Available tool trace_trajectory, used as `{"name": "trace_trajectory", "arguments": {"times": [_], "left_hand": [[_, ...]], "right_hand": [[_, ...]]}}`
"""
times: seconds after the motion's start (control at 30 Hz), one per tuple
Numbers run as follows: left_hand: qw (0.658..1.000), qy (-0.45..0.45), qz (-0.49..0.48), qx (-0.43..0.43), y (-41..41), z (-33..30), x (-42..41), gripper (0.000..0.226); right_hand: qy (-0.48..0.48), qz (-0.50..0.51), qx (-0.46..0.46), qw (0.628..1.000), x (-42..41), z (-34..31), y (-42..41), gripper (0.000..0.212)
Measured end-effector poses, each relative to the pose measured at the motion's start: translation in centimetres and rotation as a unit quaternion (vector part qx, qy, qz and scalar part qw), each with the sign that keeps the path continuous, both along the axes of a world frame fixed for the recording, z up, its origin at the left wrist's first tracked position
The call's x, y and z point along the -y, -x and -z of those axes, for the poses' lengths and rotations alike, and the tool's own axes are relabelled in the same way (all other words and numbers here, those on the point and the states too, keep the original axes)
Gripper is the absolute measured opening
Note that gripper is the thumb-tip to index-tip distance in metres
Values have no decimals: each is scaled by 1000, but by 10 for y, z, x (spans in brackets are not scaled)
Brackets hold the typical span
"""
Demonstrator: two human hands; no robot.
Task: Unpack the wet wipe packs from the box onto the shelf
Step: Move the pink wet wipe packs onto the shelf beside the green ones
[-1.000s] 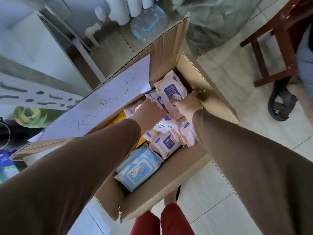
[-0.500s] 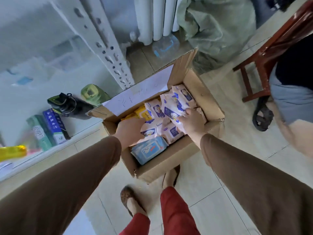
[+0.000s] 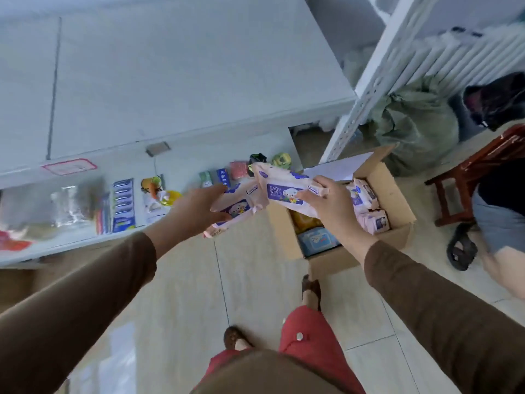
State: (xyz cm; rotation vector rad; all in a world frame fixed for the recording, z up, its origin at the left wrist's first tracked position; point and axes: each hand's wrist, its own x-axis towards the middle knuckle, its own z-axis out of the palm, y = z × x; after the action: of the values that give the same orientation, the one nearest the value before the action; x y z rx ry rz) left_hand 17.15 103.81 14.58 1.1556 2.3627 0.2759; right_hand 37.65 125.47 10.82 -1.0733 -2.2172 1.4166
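Left hand (image 3: 196, 210) gripping pink wipe pack (image 3: 235, 209), fingers curled round its end; right hand (image 3: 326, 204) pinching second pack (image 3: 284, 191). Both being carried above floor between box (image 3: 397, 194) and shelf (image 3: 170, 81) front edge. Packs looking soft, light, slippery; gripping ends seems best.
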Motion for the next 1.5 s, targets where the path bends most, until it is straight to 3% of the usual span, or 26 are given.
{"name": "trace_trajectory", "arguments": {"times": [0.17,0.37,0.67,0.9,1.23,1.43,1.5], "left_hand": [[996,-37,-79,-7,78,-69,93,27],[985,-79,-150,-29,190,-109,165,24],[974,-54,-202,-87,385,-128,186,20],[967,-29,-213,-139,535,-136,184,23],[976,8,-105,-190,738,-123,179,25],[978,33,-59,-198,811,-107,173,39],[979,53,-45,-194,823,-104,171,34]], "right_hand": [[37,-47,-74,995,64,-66,102,19],[57,-103,-142,983,103,-111,230,9],[133,-121,-144,973,108,-118,446,12],[132,-112,-147,974,113,-125,602,22],[80,-54,-124,988,132,-108,751,18],[102,-45,-142,984,145,-96,809,22],[113,-48,-138,983,150,-91,826,28]]}}
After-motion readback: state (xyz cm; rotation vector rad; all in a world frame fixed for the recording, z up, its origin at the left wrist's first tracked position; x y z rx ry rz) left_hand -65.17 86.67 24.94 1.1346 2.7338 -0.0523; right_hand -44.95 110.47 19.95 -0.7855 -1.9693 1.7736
